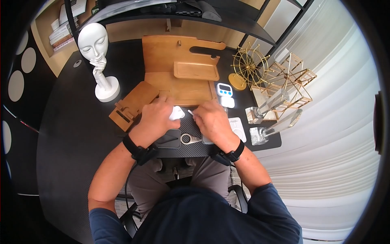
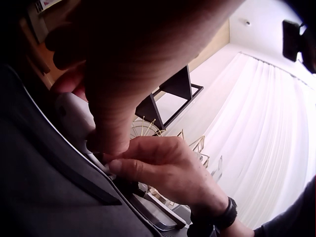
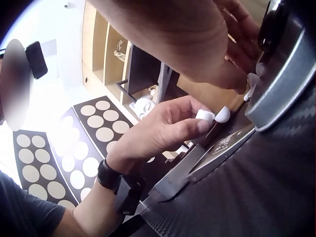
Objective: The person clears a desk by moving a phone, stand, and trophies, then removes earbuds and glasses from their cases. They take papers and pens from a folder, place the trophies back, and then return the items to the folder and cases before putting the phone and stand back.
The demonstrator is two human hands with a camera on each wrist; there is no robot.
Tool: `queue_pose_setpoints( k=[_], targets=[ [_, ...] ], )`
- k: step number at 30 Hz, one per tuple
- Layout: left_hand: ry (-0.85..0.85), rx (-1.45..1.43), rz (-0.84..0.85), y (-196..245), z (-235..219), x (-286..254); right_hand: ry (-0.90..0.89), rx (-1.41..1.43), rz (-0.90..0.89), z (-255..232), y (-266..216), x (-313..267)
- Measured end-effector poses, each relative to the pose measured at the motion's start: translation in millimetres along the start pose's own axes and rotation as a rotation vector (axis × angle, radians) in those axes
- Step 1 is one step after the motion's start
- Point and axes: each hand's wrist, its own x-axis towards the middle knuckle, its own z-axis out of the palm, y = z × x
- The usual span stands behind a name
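Observation:
My left hand [image 1: 156,116] holds a small white earbud case [image 1: 176,113] between thumb and fingers, over the near edge of the wooden desk organizer. In the right wrist view the case's lid [image 3: 222,114] stands flipped up. Facing it, my right hand [image 1: 212,120] pinches a slim white earbud [image 1: 190,112] at its fingertips, a short way right of the case. The left wrist view shows both hands close together, with the case [image 2: 75,116] partly hidden by the fingers. Below them lie a dark flat device [image 1: 170,139] and a silver ring-ended tool [image 1: 189,139].
Behind the hands stands the wooden organizer [image 1: 156,55], with a loose wooden piece [image 1: 134,103] at its left. To the right are a white timer [image 1: 224,89], a white ring-marked pad [image 1: 237,127], gold wheel ornaments [image 1: 250,67] and crystal trophies [image 1: 256,115]. A white face sculpture [image 1: 106,90] stands left.

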Motion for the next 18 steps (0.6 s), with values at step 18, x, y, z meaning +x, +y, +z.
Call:
queue_pose_setpoints(
  k=[18],
  targets=[
    [0.050,-0.180,0.005,13.1,0.2,1.2,-0.046,0.472,0.353,-10.3,-19.6,6.4]
  ],
)
